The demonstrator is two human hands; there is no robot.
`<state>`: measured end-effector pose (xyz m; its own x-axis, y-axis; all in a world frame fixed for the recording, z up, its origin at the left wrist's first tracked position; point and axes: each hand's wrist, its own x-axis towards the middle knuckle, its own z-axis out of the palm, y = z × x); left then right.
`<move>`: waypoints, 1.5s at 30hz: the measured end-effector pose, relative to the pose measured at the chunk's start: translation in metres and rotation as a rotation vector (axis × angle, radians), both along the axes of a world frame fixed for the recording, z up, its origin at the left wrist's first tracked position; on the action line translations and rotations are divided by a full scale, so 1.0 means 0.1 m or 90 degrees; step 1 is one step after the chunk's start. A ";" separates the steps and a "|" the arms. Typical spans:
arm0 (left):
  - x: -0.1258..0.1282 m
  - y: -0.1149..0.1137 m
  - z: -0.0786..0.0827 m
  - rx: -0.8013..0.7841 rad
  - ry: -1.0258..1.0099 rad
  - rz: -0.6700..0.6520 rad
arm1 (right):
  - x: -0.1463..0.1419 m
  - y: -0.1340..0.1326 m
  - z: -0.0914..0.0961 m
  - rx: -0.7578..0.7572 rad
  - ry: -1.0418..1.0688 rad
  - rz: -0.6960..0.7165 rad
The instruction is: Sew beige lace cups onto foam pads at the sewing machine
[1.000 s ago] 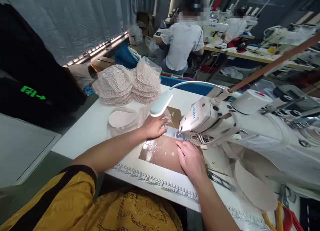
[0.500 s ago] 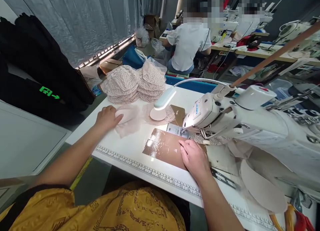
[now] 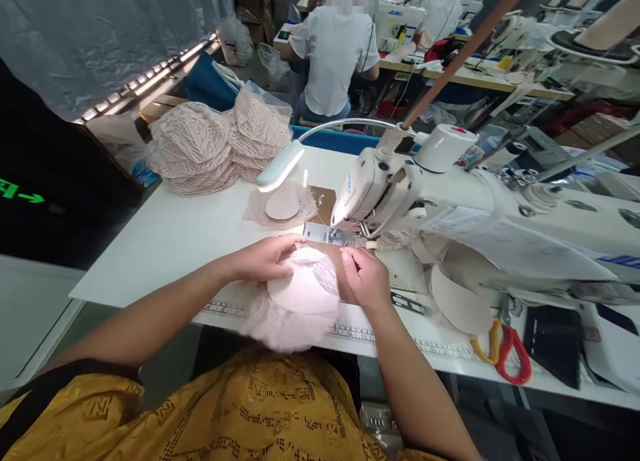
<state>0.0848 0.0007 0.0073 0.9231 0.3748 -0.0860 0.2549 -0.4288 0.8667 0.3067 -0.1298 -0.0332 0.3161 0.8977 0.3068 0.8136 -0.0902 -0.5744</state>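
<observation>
My left hand [image 3: 270,260] grips a pale pink padded bra cup [image 3: 300,284] with lace and thin mesh, thumb over its upper edge. The mesh hangs over the table's front edge, slightly blurred. Just right of the cup, my right hand [image 3: 367,274] is closed above the brown plate [image 3: 345,284], fingers curled and thumb on top; whatever is in them is hidden. Directly beyond both hands is the sewing machine's needle area [image 3: 331,233]. A second cup piece [image 3: 283,204] on lace and mesh lies left of the needle.
Stacked lace cups [image 3: 193,148] stand at the table's back left. A lamp [image 3: 280,166] arches above the table. The white sewing machine [image 3: 450,181] fills the right. Scissors [image 3: 513,354] and a dark phone-like object [image 3: 553,341] lie front right. Another person [image 3: 335,54] sits beyond.
My left hand has brought the mesh-backed cup from the table's left side to the front of the needle, over the brown plate. My right hand's fingers have curled in. The view has shifted right.
</observation>
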 end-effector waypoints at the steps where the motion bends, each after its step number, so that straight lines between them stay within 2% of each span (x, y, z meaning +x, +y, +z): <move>1: 0.10 0.02 -0.06 0.052 0.025 0.015 | 0.00 -0.01 0.01 0.016 0.011 0.003; 3: 0.25 0.06 -0.16 0.096 0.053 0.032 | 0.00 -0.02 0.02 0.030 0.012 0.058; 7: 0.41 0.17 -0.20 0.061 0.068 0.001 | -0.02 -0.01 0.02 -0.038 -0.091 0.221; 10: 0.52 0.23 -0.18 0.007 0.076 -0.005 | -0.05 0.01 0.00 -0.080 -0.159 0.249; 13: 0.66 0.24 -0.19 0.041 0.056 0.028 | -0.05 0.02 -0.02 -0.079 -0.162 0.241; 19: 0.84 0.24 -0.22 0.294 0.035 0.029 | -0.03 0.03 -0.06 -0.083 -0.199 0.133; 22: 0.82 0.21 -0.15 0.452 0.063 0.091 | -0.04 0.04 -0.06 -0.111 -0.224 0.111; 24: 0.76 0.13 -0.08 0.517 0.056 0.106 | -0.04 0.05 -0.05 -0.131 -0.231 0.109; 27: 0.67 -0.04 -0.05 0.558 0.010 -0.019 | -0.05 0.05 -0.03 -0.156 -0.237 0.107; 29: 0.64 -0.13 -0.11 0.570 -0.001 -0.088 | -0.05 0.05 -0.02 -0.156 -0.237 0.104; 32: 0.64 -0.17 -0.25 0.593 0.010 -0.087 | -0.06 0.05 -0.03 -0.140 -0.225 0.100; 35: 0.64 -0.12 -0.34 0.590 0.010 -0.076 | -0.06 0.06 -0.05 -0.143 -0.216 0.095; 45: 0.63 0.16 -0.36 0.579 0.002 -0.126 | -0.08 0.14 -0.03 -0.212 -0.232 0.057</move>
<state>0.1479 0.0168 -0.0290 0.9776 0.1353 0.1612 0.1067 -0.9788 0.1748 0.2990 -0.1155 -0.0362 0.1594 0.9844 0.0747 0.9689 -0.1415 -0.2031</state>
